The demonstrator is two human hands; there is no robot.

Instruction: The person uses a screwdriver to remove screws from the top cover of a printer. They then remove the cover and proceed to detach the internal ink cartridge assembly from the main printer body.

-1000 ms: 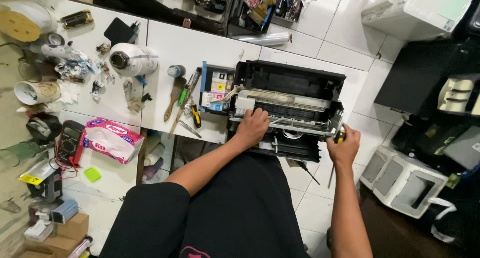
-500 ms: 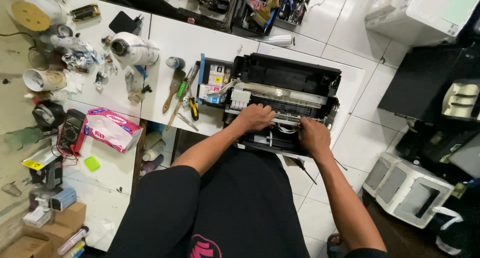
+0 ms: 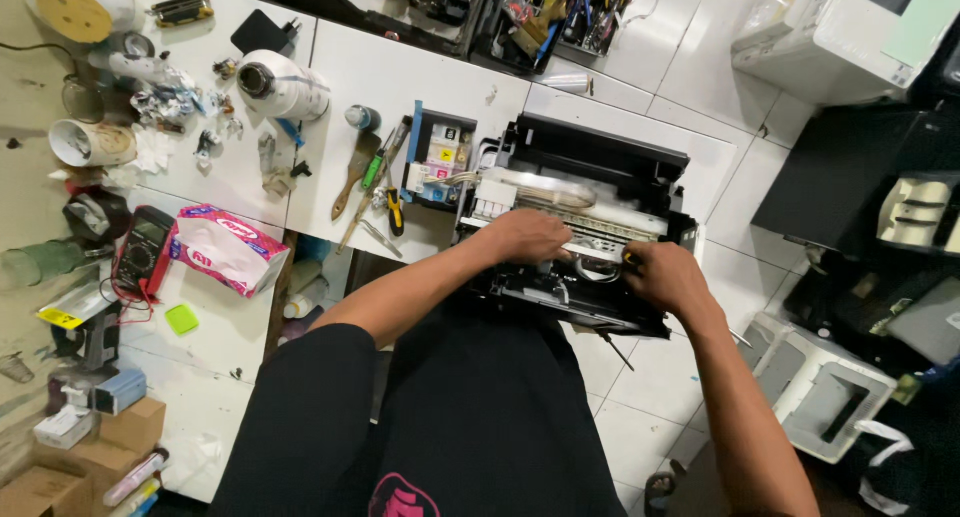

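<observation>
Both hands work inside an opened black printer resting on the person's lap.

Head view: the printer [image 3: 590, 217] sits just right of centre, its top at twelve o'clock against the white surface [image 3: 400, 77]. The left hand [image 3: 525, 237] lies curled, palm down, on the pale inner rail; the right hand [image 3: 665, 277], at its four o'clock, is closed over a part at the front edge. At the printer's nine o'clock lie a screwdriver [image 3: 383, 159] and a tissue pack [image 3: 228, 249].
</observation>
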